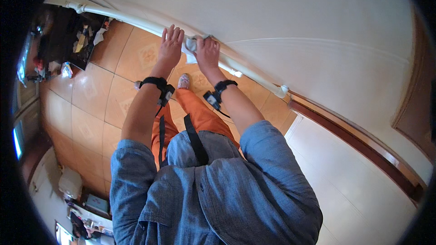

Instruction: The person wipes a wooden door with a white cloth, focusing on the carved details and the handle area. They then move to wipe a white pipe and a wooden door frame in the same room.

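Note:
A long white pipe [136, 20] runs along the pale wall, with my two hands side by side at its middle. My left hand [172, 46] lies on the pipe, its fingers extended over the top. Just to the right, my right hand [207, 52] presses a crumpled whitish cloth [191, 45] against the pipe, and part of the cloth hangs below. The undersides of both hands are hidden. Each wrist bears a black strap with a small device.
A dark surface with assorted items [83, 41] stands at the upper left. A brown skirting edge [351, 143] runs along the wall at the right. Tiled floor [92, 88] lies below my feet. A white bin-like container [70, 183] and a blue box [97, 203] are at the lower left.

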`<state>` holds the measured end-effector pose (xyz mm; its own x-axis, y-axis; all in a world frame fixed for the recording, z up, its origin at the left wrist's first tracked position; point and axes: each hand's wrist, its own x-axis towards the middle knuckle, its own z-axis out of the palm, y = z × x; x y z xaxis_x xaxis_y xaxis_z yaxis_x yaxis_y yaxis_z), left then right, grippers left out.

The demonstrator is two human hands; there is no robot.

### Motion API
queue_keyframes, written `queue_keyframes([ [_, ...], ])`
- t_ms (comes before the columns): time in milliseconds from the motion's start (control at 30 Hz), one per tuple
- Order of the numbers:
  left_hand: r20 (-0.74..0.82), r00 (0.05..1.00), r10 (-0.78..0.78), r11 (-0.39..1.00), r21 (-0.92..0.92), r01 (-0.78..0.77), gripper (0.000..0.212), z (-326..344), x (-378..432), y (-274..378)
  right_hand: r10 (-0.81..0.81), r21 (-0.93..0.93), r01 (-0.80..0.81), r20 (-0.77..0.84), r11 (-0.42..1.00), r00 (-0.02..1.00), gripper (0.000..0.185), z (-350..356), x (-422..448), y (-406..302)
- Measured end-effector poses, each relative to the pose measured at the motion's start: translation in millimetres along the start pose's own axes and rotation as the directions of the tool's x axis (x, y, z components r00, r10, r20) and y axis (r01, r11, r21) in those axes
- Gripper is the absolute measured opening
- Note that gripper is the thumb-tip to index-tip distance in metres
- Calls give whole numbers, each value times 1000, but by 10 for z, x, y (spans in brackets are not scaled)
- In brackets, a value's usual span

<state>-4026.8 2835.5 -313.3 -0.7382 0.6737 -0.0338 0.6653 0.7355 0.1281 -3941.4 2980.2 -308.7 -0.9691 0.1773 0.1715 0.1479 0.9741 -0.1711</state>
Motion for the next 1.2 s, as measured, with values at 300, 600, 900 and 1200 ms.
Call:
queue_keyframes([
  [300, 138, 989, -60, 993, 109, 45, 62, -30, 1, 196, 107, -284, -124, -74, 951, 991, 41, -574, -1443, 1542],
  [600, 24, 997, 78, 997, -10, -78, 69, -26, -223, 548, 224, -454, -190, 22, 871, 974, 63, -1179, -2295, 2348],
  [900, -19, 993, 114, 989, -91, -115, 74, -1, -422, 1223, 262, -301, -271, -70, 914, 963, 53, -743, -1918, 1877],
  [1200, 55, 997, 50, 997, -63, -47, 76, 9, -408, 1316, 64, -174, -81, -100, 981, 993, 35, -497, -1239, 1079],
])
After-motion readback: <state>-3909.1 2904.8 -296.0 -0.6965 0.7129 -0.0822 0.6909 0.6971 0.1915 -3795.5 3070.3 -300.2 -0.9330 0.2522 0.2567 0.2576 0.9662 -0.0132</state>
